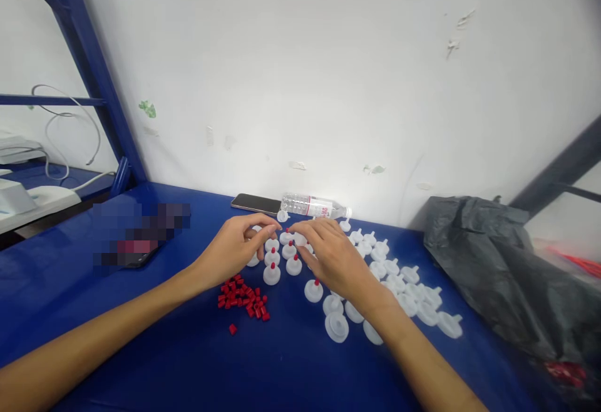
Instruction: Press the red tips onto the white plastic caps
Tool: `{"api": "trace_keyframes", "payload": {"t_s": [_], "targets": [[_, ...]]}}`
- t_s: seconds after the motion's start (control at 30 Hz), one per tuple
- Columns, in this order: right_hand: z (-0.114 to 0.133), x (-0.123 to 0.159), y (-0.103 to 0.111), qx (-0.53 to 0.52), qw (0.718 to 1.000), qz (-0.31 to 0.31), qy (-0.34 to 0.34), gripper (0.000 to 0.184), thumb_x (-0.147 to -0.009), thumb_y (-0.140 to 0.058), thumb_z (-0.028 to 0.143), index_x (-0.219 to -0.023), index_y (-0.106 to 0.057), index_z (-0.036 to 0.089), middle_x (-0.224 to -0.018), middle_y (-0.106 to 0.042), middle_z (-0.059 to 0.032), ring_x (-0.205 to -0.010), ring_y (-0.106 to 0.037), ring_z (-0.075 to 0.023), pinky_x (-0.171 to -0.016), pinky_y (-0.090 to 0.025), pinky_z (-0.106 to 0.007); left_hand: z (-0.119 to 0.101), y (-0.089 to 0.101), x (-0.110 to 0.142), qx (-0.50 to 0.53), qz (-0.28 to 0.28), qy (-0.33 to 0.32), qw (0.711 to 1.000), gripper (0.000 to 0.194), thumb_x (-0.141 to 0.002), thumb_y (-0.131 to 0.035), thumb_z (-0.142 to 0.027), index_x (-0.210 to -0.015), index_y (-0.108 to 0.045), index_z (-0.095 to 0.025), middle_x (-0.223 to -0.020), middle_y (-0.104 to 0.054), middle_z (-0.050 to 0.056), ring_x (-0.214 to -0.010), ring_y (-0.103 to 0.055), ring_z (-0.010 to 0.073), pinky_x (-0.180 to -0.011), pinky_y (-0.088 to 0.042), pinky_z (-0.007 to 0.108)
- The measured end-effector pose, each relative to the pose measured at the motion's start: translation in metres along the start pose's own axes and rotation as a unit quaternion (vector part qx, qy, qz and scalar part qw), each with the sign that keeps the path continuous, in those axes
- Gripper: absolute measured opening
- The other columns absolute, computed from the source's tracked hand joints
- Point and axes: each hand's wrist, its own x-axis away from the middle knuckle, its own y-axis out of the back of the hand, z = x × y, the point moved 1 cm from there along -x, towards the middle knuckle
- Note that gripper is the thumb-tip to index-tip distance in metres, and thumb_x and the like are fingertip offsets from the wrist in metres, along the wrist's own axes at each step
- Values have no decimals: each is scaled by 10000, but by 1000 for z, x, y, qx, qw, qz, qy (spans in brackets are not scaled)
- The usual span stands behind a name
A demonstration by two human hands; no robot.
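Observation:
My left hand (pixel 241 244) reaches in over the rows of white pieces, thumb and forefinger tips drawn close together; whatever may be between them is hidden. Opposite it, my right hand (pixel 331 250) is curved over the same rows, with thumb and forefinger apart. A white disc-shaped piece with a red cap on its stem (pixel 288 250) stands between the hands. Several more capped pieces stand upright nearer me, one of them (pixel 271 273) just below my left hand. Loose small red caps (pixel 239 296) lie in a pile below my left wrist. My right hand partly covers some white pieces.
Many uncapped white stemmed discs (pixel 407 302) lie spread to the right on the blue tabletop (pixel 197 349). A clear plastic bottle (pixel 305 204) lies by the wall beside a phone (pixel 256 203). A black plastic bag (pixel 474 255) is at right; a blurred dark object (pixel 136 255) lies left.

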Motion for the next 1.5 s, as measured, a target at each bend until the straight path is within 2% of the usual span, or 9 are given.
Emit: {"api": "trace_keyframes", "payload": {"t_s": [0.17,0.33,0.6,0.83,1.0,1.07,1.17,1.33,1.5], "targets": [[3,0,-3,9,1000,11,0,352,-951,-546,114,-1285,-526,222,-1220,-705,-63,-1118,-653,-202,-1150,-400,-470,1,-1,-1,48,15,21,999,359,-920,-648,-520,-1065,-693,-195,-985,-761,39,-574,-704,145,-501,-441,235],[6,0,-2,3,1000,6,-9,352,-944,-569,129,-1283,-530,218,-1192,-708,-72,-1119,-646,-214,-1096,-451,-454,-3,-3,1,32,28,17,999,310,-928,-651,-486,-1010,-734,-199,-847,-770,16,-603,-704,148,-519,-454,227],[9,0,0,-29,999,-23,4,333,-941,-580,131,-1261,-554,217,-1138,-727,-71,-1053,-659,-221,-1008,-504,-430,-2,-4,3,36,33,28,998,310,-943,-636,-459,-1027,-751,-183,-641,-736,1,-515,-632,142,-439,-386,221],[13,-1,0,-59,997,-56,7,295,-955,-598,159,-1245,-563,198,-1097,-751,-61,-1034,-673,-201,-954,-524,-369,0,-5,3,-26,7,1,1000,331,-973,-581,-460,-998,-762,-184,-651,-733,0,-537,-647,150,-484,-420,233],[17,-1,0,-40,997,-62,8,293,-950,-596,163,-1241,-568,185,-1078,-764,-59,-1014,-682,-211,-924,-535,-375,1,-7,4,-27,30,13,999,360,-972,-574,-493,-1061,-751,-193,-601,-692,-12,-536,-629,154,-501,-430,241],[16,-1,-1,-37,997,-67,13,294,-947,-603,166,-1239,-571,182,-1070,-767,-63,-1009,-686,-214,-922,-539,-382,3,-7,4,-20,33,14,999,360,-963,-585,-501,-1075,-744,-199,-711,-723,4,-558,-639,152,-518,-456,247],[14,0,-2,-38,997,-70,23,298,-944,-598,148,-1238,-576,194,-1070,-769,-68,-1010,-692,-222,-916,-553,-395,7,-7,2,-70,22,-15,997,344,-974,-563,-497,-1050,-735,-208,-913,-733,28,-584,-640,138,-577,-490,269],[13,2,-4,-65,996,-62,18,330,-942,-617,180,-1263,-561,233,-1078,-772,-60,-1004,-696,-236,-907,-571,-414,13,-5,2,-193,53,-99,975,339,-1052,-412,-421,-965,-664,-212,-719,-631,-9,-697,-608,176,-688,-454,298],[18,1,-1,-63,995,-65,28,433,-965,-583,186,-1385,-506,262,-1064,-774,-47,-992,-693,-231,-907,-571,-407,13,-7,7,-198,69,-119,971,359,-1069,-314,-327,-815,-537,-206,-721,-581,-5,-667,-534,169,-656,-399,306]]}}
